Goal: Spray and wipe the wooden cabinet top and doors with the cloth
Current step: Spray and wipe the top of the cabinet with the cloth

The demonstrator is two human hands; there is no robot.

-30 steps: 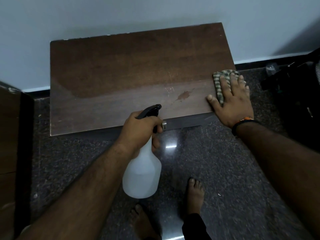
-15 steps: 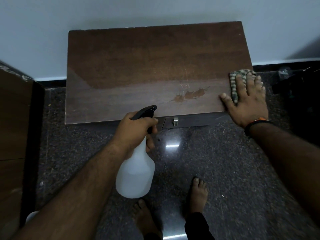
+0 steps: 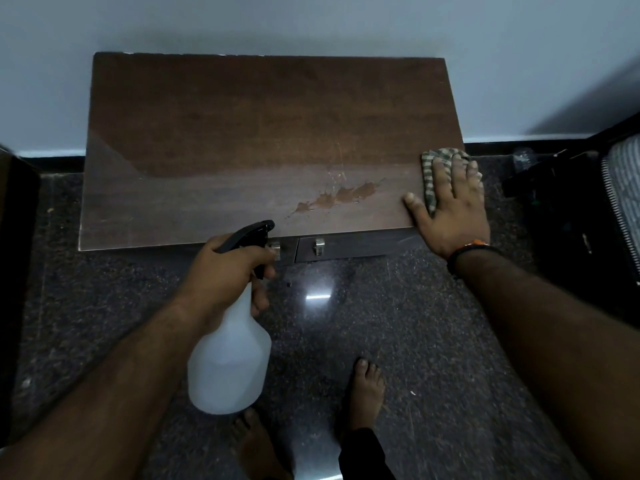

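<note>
The cabinet top runs wall to near edge, bare except at its right end, where the right hand lies flat, fingers spread, pressing the cloth at the right edge. A wet splash sits left of that hand, near the front edge. The left hand is clenched on the spray bottle, held over the floor just before the front edge, nozzle toward the top. Two door handles show below the edge. A pale wall stands behind.
</note>
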